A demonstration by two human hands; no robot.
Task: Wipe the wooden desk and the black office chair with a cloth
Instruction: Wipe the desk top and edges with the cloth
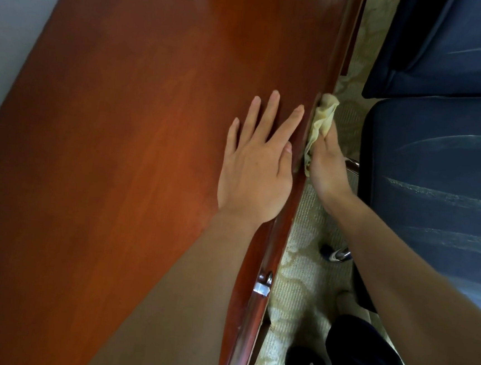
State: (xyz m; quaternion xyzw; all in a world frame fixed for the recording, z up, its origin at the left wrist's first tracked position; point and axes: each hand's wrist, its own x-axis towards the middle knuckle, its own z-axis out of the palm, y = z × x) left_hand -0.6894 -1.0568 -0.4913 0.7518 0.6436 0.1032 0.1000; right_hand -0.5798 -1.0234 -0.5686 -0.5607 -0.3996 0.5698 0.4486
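Observation:
The reddish wooden desk [139, 132] fills the left and middle of the view, its front edge running diagonally. My left hand [256, 166] lies flat on the top near that edge, fingers straight and spread. My right hand [329, 167] is below the edge and holds a pale yellow cloth [321, 122] bunched against the desk's front face. The black office chair [445, 159] stands at the right, its seat and backrest showing pale streaks.
A metal drawer handle [263, 284] sits on the desk front near me. Patterned pale carpet [306, 275] runs between desk and chair. A chrome chair leg with a castor [335, 253] is on the floor. My dark trouser leg [363, 356] is at the bottom right.

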